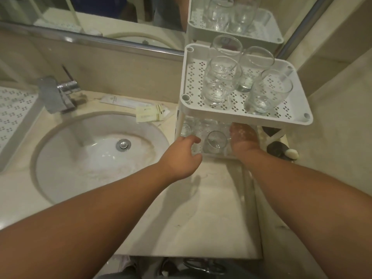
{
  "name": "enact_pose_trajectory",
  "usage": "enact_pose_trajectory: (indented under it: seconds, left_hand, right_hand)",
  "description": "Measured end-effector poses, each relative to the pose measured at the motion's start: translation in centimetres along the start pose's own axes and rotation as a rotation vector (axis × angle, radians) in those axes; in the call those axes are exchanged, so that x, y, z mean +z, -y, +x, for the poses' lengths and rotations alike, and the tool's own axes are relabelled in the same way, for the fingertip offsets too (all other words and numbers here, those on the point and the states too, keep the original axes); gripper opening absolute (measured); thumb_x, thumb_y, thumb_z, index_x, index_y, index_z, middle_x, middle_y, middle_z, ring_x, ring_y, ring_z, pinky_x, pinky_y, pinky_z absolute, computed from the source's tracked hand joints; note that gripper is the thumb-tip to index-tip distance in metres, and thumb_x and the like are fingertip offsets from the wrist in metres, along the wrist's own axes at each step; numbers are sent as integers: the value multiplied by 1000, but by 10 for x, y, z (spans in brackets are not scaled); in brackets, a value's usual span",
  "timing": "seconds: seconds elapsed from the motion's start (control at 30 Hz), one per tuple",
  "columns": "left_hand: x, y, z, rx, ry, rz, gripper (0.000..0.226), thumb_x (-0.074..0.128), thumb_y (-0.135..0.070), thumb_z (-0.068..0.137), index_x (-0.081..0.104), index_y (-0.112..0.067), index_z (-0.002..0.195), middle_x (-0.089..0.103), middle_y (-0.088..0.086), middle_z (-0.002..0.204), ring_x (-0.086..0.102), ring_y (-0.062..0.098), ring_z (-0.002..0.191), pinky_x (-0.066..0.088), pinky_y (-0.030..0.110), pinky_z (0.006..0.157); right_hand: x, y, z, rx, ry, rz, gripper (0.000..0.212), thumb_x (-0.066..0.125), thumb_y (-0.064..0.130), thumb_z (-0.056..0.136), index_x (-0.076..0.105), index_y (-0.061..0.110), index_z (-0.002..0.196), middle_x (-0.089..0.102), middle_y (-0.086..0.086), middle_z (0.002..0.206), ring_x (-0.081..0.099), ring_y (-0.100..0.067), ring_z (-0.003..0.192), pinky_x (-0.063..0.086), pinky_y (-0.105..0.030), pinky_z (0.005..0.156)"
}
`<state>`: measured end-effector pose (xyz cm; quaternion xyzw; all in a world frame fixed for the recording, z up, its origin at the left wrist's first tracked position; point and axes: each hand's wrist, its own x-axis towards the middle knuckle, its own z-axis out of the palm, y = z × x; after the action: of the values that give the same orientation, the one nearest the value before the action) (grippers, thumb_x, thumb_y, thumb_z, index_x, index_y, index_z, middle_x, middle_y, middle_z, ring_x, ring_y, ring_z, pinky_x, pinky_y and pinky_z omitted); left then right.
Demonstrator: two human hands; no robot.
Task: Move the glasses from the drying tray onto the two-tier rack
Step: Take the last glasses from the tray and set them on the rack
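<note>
A white two-tier rack (239, 117) stands at the far right corner of the table (191, 208), against the mirror (90, 15). Its upper tier holds 4 upright clear glasses (219, 85), grouped toward the tier's far and right edges. Both hands reach into the lower tier. The right hand (242, 140) lies under the upper tier's near edge, with its fingers partly hidden behind the perforated plastic, next to a glass on the lower tier (216, 141); whether this grip is closed on the glass cannot be told. The left hand (181, 156) is at the lower tier's left near corner, its grip loose with the fingers relaxed and slightly bent, holding nothing. More glasses show dimly at the far side of the lower tier. The drying tray (14, 117), white and perforated, sits at the table's left edge, only partly in view. Between tray and rack are the round sink (66, 141) and a chrome tap (58, 93), with paper sachets (149, 112) lying near the rack's left side.
</note>
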<state>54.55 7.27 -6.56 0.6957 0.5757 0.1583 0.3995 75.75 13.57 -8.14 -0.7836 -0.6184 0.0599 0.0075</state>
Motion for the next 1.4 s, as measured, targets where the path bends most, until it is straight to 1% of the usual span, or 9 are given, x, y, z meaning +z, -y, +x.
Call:
enact_pose_trajectory:
  seconds: [0.13,0.3,0.43,0.6,0.73,0.97,1.1,1.23,1.4]
  left_hand:
    - [-9,3,-4,38,44,5,50,55,-29,94,46,-24,142,45,2,147,52,17,127,36,22,95]
    - [-19,4,-12,94,98,-4,50,55,-26,93,46,-22,143,45,1,149,45,17,134,35,24,103]
    - [-23,3,-21,140,130,-16,50,55,-25,93,46,-23,143,45,0,149,44,15,135,32,21,99]
    - [-31,-4,-31,213,154,-23,51,55,-23,92,47,-25,142,47,-1,147,46,14,133,36,23,99]
    - [-38,-13,-37,255,129,-61,54,59,-23,91,45,-28,142,49,1,142,59,18,115,41,23,85]
    - [-48,-34,-56,480,-20,-105,79,71,-30,85,26,-35,149,43,-2,144,49,15,126,45,35,103]
    - [-57,-48,-66,560,-167,-90,90,74,-39,82,14,-45,149,43,-5,137,49,11,118,40,25,89]
    - [-76,-65,-63,646,-292,-21,89,72,-46,80,17,-44,150,44,-10,134,47,12,120,46,29,88]
    - [-96,-93,-45,695,-319,-16,84,75,-43,80,28,-38,149,52,-8,127,53,12,109,47,30,90]
  right_hand:
    - [-7,-5,-13,-7,60,-100,28,42,11,99,57,5,122,59,-17,124,55,-34,115,42,-38,89]
    - [-24,-6,-40,-24,-25,-204,36,60,-8,81,54,7,113,62,-13,108,64,-28,94,47,-32,73]
    - [-32,-9,-75,-91,-132,-237,32,57,-16,74,48,11,89,61,-12,93,62,-27,84,37,-30,66]
    - [-47,-1,-115,-90,-219,32,33,51,-15,77,43,17,76,45,-2,75,50,-25,71,31,-32,58]
    - [-62,18,-148,-125,-293,118,22,51,-7,85,49,14,79,51,-1,79,47,-23,75,35,-36,57]
    - [-93,55,-192,-283,-526,252,11,61,-3,86,59,7,86,57,-4,82,54,-27,77,46,-40,63]
    - [-112,64,-199,-318,-615,277,12,62,-4,85,59,7,87,57,-3,83,54,-24,78,42,-33,68]
    - [-135,69,-196,-344,-693,270,9,61,0,85,60,8,89,58,-1,83,49,-16,78,33,-22,69]
    - [-164,68,-185,-332,-735,285,10,64,-2,85,63,6,90,60,-1,85,53,-17,80,39,-26,70]
